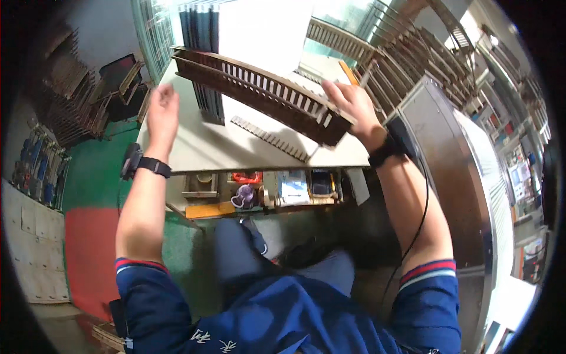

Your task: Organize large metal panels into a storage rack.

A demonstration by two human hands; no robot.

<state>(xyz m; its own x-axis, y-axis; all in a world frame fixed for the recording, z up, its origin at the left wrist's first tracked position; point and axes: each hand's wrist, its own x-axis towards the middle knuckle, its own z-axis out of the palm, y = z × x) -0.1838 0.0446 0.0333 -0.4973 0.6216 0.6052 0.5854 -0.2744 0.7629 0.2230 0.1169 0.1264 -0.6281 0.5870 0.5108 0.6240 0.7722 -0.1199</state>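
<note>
A long brown slotted rack [259,87] lies slantwise above the white tabletop [236,147], its right end nearer to me. To the left of the rack's far end my left hand [163,118] is raised, holding nothing, its fingers loosely bent and slightly blurred. My right hand [356,109] is beside the rack's right end with fingers stretched out; whether it touches the rack is hard to see. On the tabletop beneath lies a thin toothed strip [271,138]. Dark slats [209,94] stand upright behind the rack's left part.
Below the tabletop a shelf holds a purple cup [245,196], an orange board [210,210] and a blue-white packet [293,187]. A metal cabinet [439,118] stands on the right, with stacked slotted racks [413,56] behind. A black cable [421,218] hangs along my right forearm.
</note>
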